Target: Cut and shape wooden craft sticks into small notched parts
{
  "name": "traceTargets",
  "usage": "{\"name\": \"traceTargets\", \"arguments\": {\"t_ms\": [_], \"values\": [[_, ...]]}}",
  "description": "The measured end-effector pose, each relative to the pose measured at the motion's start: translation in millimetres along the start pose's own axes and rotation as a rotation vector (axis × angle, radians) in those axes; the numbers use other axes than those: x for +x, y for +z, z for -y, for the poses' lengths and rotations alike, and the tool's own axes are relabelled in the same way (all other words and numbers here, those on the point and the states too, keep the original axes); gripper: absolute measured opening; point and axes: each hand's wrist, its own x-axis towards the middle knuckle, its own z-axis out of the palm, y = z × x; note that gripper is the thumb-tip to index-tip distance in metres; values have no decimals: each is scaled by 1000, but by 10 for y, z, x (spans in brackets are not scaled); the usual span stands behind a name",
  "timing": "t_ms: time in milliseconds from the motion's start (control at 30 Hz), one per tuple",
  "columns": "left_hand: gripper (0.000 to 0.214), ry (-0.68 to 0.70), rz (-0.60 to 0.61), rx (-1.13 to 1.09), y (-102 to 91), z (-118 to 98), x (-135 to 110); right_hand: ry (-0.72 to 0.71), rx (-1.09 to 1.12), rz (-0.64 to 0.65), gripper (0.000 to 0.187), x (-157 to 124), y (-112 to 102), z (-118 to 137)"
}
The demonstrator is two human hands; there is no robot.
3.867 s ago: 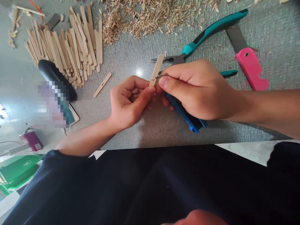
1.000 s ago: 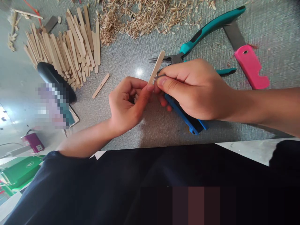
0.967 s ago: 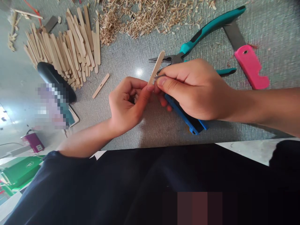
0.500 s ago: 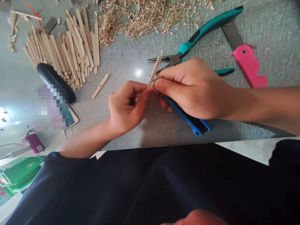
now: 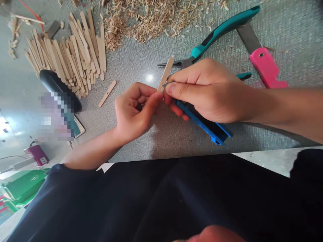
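Observation:
My left hand (image 5: 135, 109) pinches the lower end of a flat wooden stick (image 5: 166, 70), which points up and away from me. My right hand (image 5: 207, 90) is closed round a blue-handled utility knife (image 5: 205, 125). Its thumb presses the blade against the stick just above my left fingertips. Both hands hover over a grey textured mat (image 5: 141, 64). The blade tip is mostly hidden by my thumb.
A heap of wooden sticks (image 5: 68, 57) lies at the far left, with one notched stick (image 5: 107, 93) apart from it. Wood shavings (image 5: 156, 16) are piled at the back. Teal-handled pliers (image 5: 214, 35) and a pink-handled tool (image 5: 264, 65) lie behind my right hand. A black object (image 5: 59, 89) sits left.
Both hands have stayed together on the stick. The knife's blue handle has swung out a little to the right and the stick has shifted slightly in my left fingers.

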Motion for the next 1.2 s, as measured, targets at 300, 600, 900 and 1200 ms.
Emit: {"name": "traceTargets", "arguments": {"t_ms": [300,600,900,1200], "values": [[43,-23,-17,-57,40,11,4,-44,78,55,46,-15,-24,-12],[50,6,-116,54,81,47,-12,-37,63,-20,38,-6,14,-24],[43,39,-142,64,87,30,-35,-49,-20,-65,41,1,25,-38],[42,46,-151,88,88,68,-52,-26,-57,-76,40,-14,36,-38]]}}
